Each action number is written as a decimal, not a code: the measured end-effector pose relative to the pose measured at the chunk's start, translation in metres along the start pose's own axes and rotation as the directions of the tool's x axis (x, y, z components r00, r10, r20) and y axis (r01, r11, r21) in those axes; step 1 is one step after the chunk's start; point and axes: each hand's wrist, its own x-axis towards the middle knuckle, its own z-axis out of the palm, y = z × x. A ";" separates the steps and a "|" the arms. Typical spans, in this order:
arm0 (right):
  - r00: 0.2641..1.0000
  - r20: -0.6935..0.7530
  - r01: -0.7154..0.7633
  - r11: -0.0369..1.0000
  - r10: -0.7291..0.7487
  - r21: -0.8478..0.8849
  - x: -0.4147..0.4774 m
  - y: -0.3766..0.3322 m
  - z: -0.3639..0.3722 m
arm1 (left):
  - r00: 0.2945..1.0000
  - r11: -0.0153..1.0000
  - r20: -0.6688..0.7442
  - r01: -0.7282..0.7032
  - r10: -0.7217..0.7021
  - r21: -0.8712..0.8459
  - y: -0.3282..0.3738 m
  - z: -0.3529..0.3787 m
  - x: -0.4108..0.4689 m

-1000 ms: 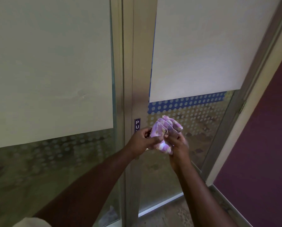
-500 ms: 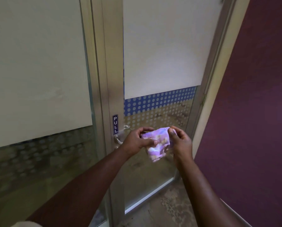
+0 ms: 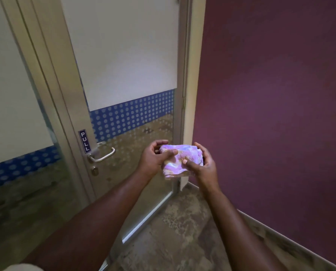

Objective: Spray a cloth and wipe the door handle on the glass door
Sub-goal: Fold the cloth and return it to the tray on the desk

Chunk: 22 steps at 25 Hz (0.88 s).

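A folded purple and white patterned cloth [image 3: 180, 161] is held in front of the glass door [image 3: 136, 137]. My left hand [image 3: 153, 158] grips its left side, thumb on top. Fingers of my right hand [image 3: 203, 165] curl round its right side, the thumb pressing the front. The silver lever door handle [image 3: 102, 154] sits on the metal door frame under a "PULL" sign [image 3: 84, 141], well to the left of both hands and untouched. No spray bottle is in view.
A dark purple wall [image 3: 270, 114] stands close on the right, with a skirting board [image 3: 280, 237] along its foot. The floor [image 3: 173, 241] is mottled brown. A fixed frosted glass panel [image 3: 12, 114] with a blue dotted band lies left of the door.
My view has swung right and back from the door. Both hands have come away from the handle area with the cloth, now held flatter and folded between them.
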 end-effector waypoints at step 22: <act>0.573 -0.819 -0.223 0.965 0.016 -0.138 -0.345 -0.017 -0.288 | 0.679 0.961 0.684 0.136 -0.267 0.241 -0.116 0.290 -0.233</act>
